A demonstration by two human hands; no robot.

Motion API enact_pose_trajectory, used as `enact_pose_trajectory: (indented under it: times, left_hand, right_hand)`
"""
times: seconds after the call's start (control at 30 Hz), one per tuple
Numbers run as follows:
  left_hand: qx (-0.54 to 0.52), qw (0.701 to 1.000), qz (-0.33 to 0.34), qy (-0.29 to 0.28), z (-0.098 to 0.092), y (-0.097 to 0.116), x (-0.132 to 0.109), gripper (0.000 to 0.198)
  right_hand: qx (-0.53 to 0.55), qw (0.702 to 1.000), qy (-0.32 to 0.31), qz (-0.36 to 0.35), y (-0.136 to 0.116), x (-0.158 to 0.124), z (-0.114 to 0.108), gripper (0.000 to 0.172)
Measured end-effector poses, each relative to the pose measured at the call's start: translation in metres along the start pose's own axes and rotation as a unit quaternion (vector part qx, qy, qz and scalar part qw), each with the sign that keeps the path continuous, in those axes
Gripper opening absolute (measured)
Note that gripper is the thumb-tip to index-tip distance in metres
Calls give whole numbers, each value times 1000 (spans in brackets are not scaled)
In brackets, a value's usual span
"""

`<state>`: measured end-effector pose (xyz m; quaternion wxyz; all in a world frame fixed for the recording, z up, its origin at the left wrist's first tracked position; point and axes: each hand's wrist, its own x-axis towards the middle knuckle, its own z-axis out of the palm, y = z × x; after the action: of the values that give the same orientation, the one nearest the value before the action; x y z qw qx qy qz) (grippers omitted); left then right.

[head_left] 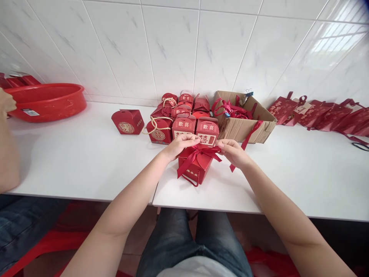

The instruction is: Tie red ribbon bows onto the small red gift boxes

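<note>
A red satin ribbon bow (pixel 198 151) sits atop a red paper gift box (pixel 199 169) near the front edge of the white table (pixel 115 165), the left hand (pixel 179 147) and right hand (pixel 233 152) each pinching it narrowly from either side. Just behind cluster more red gift boxes (pixel 183 124), with a cardboard carton (pixel 245 130) of loose ribbons (pixel 235 111) on their right

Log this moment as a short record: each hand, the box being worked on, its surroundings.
left hand: appears to pinch the left side of the ribbon bow
right hand: appears to pinch the bow's right side
box in work: red box on the white table, bow on top
behind: grouped red boxes
behind, right: cardboard carton holding ribbons
far left: red basin
</note>
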<state>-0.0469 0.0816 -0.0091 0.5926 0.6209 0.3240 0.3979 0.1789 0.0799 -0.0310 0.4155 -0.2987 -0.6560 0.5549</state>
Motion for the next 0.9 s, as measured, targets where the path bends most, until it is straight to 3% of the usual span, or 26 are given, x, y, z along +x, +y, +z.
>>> enact_pose_trajectory:
  times: [0.13, 0.3, 0.5, 0.67, 0.9]
  left_hand:
    - [37, 999, 20, 14, 4, 0, -1, 41]
    - [45, 999, 21, 15, 8, -1, -2, 37]
    - [-20, 999, -5, -39, 10, -4, -1, 31]
    - [-72, 996, -39, -31, 7, -9, 3, 35]
    - [26, 999, 7, -23, 10, -7, 1, 28]
  right_hand:
    - [-19, 998, 64, 14, 5, 2, 6, 43]
    - [11, 994, 103, -25, 3, 2, 10, 39]
    - [47, 995, 37, -85, -5, -3, 14, 31]
    - [-11, 996, -17, -82, -7, -7, 15, 31]
    - [-86, 993, -45, -68, -10, -8, 12, 34]
